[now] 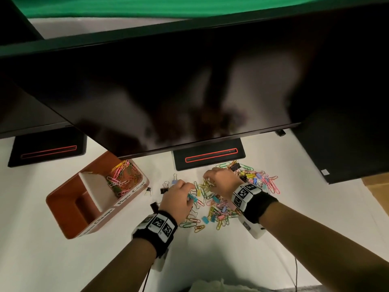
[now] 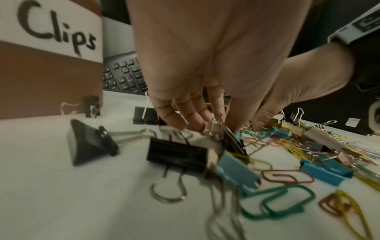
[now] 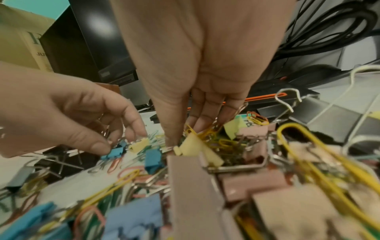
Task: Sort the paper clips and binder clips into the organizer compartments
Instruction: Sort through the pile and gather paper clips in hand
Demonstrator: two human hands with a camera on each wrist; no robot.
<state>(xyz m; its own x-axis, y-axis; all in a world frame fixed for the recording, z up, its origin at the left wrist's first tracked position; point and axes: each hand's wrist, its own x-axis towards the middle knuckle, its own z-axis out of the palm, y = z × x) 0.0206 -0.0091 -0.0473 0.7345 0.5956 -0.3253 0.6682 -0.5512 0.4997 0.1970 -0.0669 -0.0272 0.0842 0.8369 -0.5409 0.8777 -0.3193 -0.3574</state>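
Observation:
A brown organizer stands at the left; its far compartment holds coloured paper clips. A mixed pile of paper clips and binder clips lies on the white desk. My left hand is at the pile's left edge, fingers curled round the wire handles of binder clips, thumb near a blue binder clip. My right hand reaches into the pile's far side and pinches a bunch of yellow paper clips between thumb and fingers.
A large dark monitor hangs over the desk; its stand sits just behind the pile, and a second stand at the left. Loose black binder clips lie between organizer and pile. A keyboard lies further back.

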